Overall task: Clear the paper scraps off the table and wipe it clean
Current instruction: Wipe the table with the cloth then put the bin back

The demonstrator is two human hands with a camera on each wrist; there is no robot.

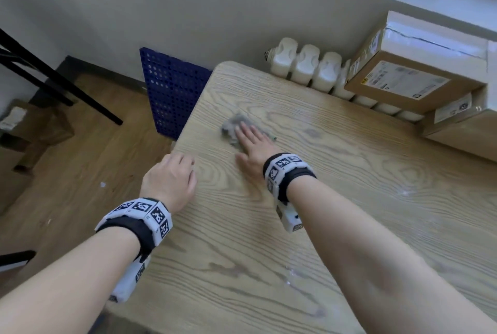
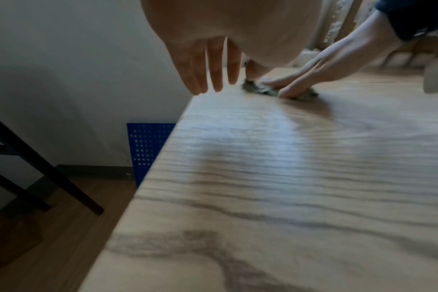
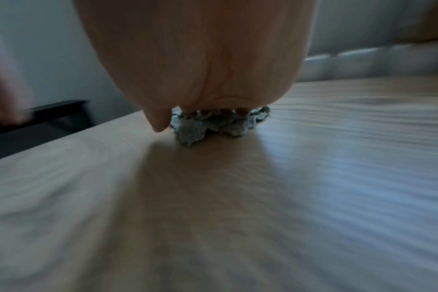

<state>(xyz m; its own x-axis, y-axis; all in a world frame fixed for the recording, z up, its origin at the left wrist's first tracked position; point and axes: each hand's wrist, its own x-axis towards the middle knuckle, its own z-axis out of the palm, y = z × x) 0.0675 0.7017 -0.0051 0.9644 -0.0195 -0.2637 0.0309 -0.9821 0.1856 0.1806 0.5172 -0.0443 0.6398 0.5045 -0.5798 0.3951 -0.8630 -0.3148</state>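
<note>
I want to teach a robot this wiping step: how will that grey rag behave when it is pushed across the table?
The rag lies bunched in soft folds under the right hand, so it is probably floppy and will crumple rather than slide as one piece. It looks thin, so likely light. The table looks smooth and glossy, so the rag may slip unless pressed flat.

No legible text on the cardboard box (image 1: 398, 75) labels, too blurred.

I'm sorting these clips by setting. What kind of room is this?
Probably a home or small office room: a wood-grain table beside a white radiator, shipping boxes stacked by the wall, wood-look flooring.
</note>
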